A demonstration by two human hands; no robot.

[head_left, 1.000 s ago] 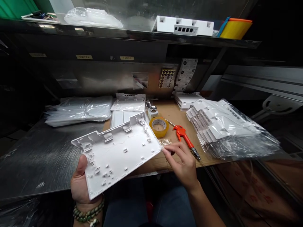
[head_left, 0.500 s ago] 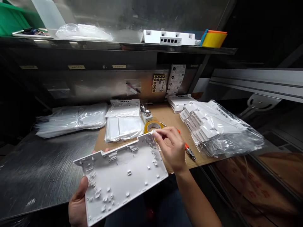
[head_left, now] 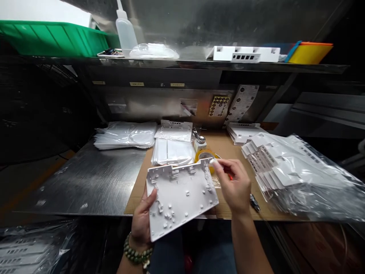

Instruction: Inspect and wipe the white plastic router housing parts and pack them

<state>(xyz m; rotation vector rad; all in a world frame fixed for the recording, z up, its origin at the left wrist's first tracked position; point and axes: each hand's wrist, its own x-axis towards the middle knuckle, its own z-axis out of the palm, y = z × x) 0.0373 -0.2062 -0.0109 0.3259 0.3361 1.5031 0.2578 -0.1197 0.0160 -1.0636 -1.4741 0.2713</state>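
Observation:
My left hand [head_left: 142,220] grips the near left edge of a white plastic housing panel [head_left: 180,196], thumb on its ribbed inner face, and holds it tilted over the table's front edge. At the panel's far right corner my right hand [head_left: 234,187] is closed in a pinch, fingertips touching that corner; what sits between them is too small to make out. A yellow tape roll [head_left: 207,156] and a small bottle [head_left: 200,143] lie just behind the panel.
A bagged stack of white housings [head_left: 296,171] fills the right of the cardboard mat [head_left: 137,190]. Flat bagged parts [head_left: 173,151] and clear bags [head_left: 125,135] lie at the back. A steel tabletop [head_left: 88,182] spreads left. The shelf above carries a green bin [head_left: 54,38] and a white housing [head_left: 245,54].
The panel has swung closer and more upright in my left hand. My right hand rose from the panel's near right edge to its far right corner and pinched there. The view shifted left.

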